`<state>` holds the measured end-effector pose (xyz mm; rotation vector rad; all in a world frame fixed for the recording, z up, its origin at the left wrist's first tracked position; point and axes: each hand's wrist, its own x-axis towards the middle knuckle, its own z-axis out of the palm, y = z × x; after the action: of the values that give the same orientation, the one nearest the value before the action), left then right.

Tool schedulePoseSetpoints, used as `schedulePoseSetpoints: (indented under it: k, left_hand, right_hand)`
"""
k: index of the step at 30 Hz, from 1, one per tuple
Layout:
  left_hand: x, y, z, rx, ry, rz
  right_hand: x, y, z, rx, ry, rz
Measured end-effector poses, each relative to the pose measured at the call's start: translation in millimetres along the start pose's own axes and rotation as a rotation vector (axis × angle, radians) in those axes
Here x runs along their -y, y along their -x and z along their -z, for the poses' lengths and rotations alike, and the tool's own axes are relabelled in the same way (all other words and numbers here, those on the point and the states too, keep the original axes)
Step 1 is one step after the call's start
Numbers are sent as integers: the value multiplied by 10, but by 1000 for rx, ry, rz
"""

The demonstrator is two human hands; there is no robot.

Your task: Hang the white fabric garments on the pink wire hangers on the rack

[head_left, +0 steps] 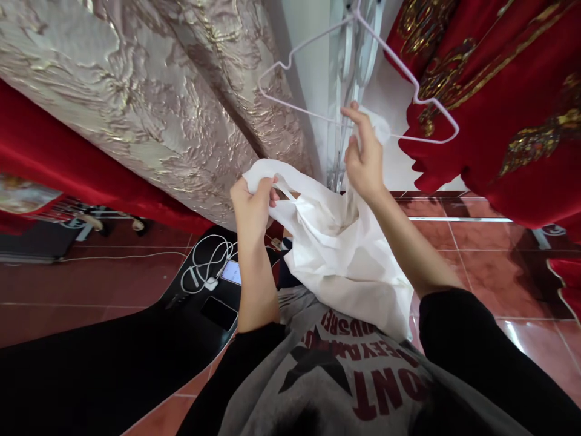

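Note:
A white garment (349,260) hangs in loose folds in front of my body, its exact kind hard to make out. My left hand (254,206) is closed on its upper left edge, thumb and fingers pinching the cloth. My right hand (365,157) is raised higher, with part of the white cloth bunched behind and beside it. Its index finger points up near the lower bar of a pale lilac wire hanger (415,91); whether it touches the bar is unclear. The hanger is suspended from above, its lower bar partly hidden by cloth and hand.
Shiny embossed beige fabric (136,91) fills the upper left. Red garments with gold decoration (490,109) hang at right. On a black seat (113,363) at lower left lie a phone (219,313), another lit phone (232,272) and a white cable (195,275). Reddish tiles (494,260) cover the floor.

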<state>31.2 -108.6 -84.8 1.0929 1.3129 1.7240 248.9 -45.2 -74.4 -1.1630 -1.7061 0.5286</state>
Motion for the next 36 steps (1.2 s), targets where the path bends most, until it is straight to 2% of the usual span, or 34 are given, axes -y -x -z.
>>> schedulePoseSetpoints:
  k: [3, 6, 8, 12, 16, 19, 22, 24, 27, 31, 33, 36]
  left_hand:
    - [-52, 41, 22, 19, -51, -9]
    - [-62, 31, 63, 39, -72, -61]
    - [-22, -38, 92, 43, -21, -49]
    - [110, -329, 145, 27, 234, 98]
    - [113, -659, 158, -8, 341, 214]
    - [13, -833, 72, 5, 351, 244]
    - [-95, -925, -68, 73, 220, 142]
    - [-165, -931, -121, 120, 35, -50]
    - [-314, -842, -81, 175, -241, -311]
    - [-601, -628, -43, 283, -349, -359]
    - [-702, -567, -163, 345, -318, -363]
    - [-702, -606, -489, 406, -193, -319]
  right_hand:
    - [-252, -138, -131, -59, 48, 79]
    - [-394, -214, -117, -132, 50, 69]
    - [-453, -227, -44, -206, 27, 88]
    - [-545, -164, 209, -305, 33, 178]
    - [-515, -13, 458, -286, 31, 209]
    - [-420, 89, 514, -250, -11, 210]
    - [-352, 142, 471, -254, -42, 210]
    - [-339, 153, 440, -270, -29, 197]
    - [-353, 149, 438, -287, -38, 204]
    - [-386, 120, 446, -280, -89, 235]
    - [-395, 106, 403, -269, -101, 233]
    - [-391, 115, 285, -261, -123, 230]
